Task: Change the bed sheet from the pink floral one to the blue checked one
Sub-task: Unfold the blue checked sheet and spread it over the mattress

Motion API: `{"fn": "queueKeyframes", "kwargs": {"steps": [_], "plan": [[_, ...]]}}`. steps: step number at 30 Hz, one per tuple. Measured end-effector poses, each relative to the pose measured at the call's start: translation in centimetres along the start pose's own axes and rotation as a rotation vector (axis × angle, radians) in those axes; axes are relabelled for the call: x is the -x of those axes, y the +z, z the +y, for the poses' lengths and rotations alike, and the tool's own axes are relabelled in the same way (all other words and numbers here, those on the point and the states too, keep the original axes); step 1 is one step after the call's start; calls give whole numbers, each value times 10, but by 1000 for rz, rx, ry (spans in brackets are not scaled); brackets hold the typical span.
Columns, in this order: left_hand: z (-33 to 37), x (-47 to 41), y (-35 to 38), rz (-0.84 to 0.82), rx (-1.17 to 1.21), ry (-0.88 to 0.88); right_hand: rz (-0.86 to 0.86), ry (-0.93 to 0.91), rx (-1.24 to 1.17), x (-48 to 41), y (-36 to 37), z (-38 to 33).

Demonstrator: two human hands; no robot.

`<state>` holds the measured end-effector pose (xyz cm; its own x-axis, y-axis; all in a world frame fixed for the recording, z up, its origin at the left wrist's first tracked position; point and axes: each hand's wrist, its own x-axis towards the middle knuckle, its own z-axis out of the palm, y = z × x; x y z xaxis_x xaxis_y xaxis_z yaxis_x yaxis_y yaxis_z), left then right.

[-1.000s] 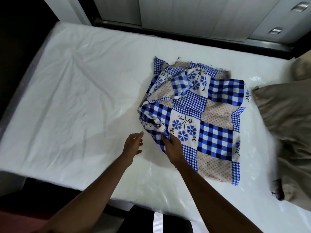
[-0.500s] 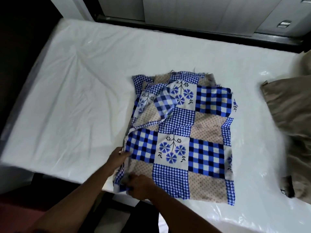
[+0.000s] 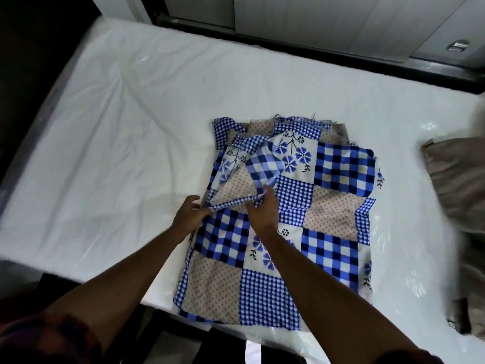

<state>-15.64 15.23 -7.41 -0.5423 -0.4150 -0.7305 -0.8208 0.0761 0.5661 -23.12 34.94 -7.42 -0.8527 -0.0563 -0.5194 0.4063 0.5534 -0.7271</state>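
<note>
The blue checked sheet point(image 3: 315, 232) lies folded on the bare white mattress point(image 3: 131, 140), right of centre, its near edge hanging a little over the bed's front edge. It has blue check, flower and beige dotted squares. My left hand point(image 3: 190, 218) pinches the left end of a raised fold at the sheet's left edge. Close to its right, my right hand point(image 3: 262, 211) grips the same fold of the top layer. The pink floral sheet is not in view.
A beige pillow or bundled cloth point(image 3: 462, 185) lies on the mattress at the right edge. Behind the bed runs a dark frame point(image 3: 315, 48) with pale cabinet doors point(image 3: 301, 17) above. The mattress's left half lies bare and wrinkled.
The sheet has been drawn toward the bed's front edge. Both hands moved from its near corner up to the middle of its left side, and now lift a fold of the top layer.
</note>
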Motion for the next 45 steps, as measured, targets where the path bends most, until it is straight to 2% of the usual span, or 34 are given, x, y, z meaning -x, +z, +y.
{"fn": "queueKeyframes", "kwargs": {"steps": [2,3,5,6,7,11,13,15,17,19,23,26,28,32,35,37,40,42,45], "plan": [[24,-18,2,18,-44,71,201,48,-103,-24,-2,-18],[37,-27,4,26,-68,110,229,102,-187,-38,-2,-23],[63,-43,9,33,-126,174,108,259,-477,-64,1,-32],[74,-50,11,29,-146,201,20,289,-540,-72,3,-36],[86,-60,13,23,-169,226,-44,249,-520,-77,2,-44],[120,-91,21,38,-293,308,-298,-81,-157,-85,6,-67],[130,-105,26,32,-350,308,-379,-74,-105,-91,8,-72],[135,-114,32,-28,-330,278,-330,-85,-87,-98,5,-76],[138,-118,36,-83,-279,267,-133,-120,-41,-104,-1,-79],[141,-116,40,-33,-249,294,14,-52,-101,-109,-6,-80],[145,-91,53,122,-338,601,-64,189,-346,-99,-9,-76],[138,-62,61,201,-405,857,-75,217,-370,-87,-5,-72],[129,-48,67,218,-429,959,-29,230,-392,-81,-2,-71],[110,-33,78,131,-284,893,28,265,-632,-73,-8,-68],[88,-33,73,106,-217,805,123,276,-618,-68,-23,-60],[72,-38,63,37,-322,685,182,298,-669,-68,-34,-50],[48,-33,46,-248,-611,449,276,381,-795,-72,-54,-34],[30,-22,42,-318,-714,439,346,399,-814,-72,-66,-26],[-2,3,42,-299,-782,528,441,426,-800,-63,-78,-14]]}}
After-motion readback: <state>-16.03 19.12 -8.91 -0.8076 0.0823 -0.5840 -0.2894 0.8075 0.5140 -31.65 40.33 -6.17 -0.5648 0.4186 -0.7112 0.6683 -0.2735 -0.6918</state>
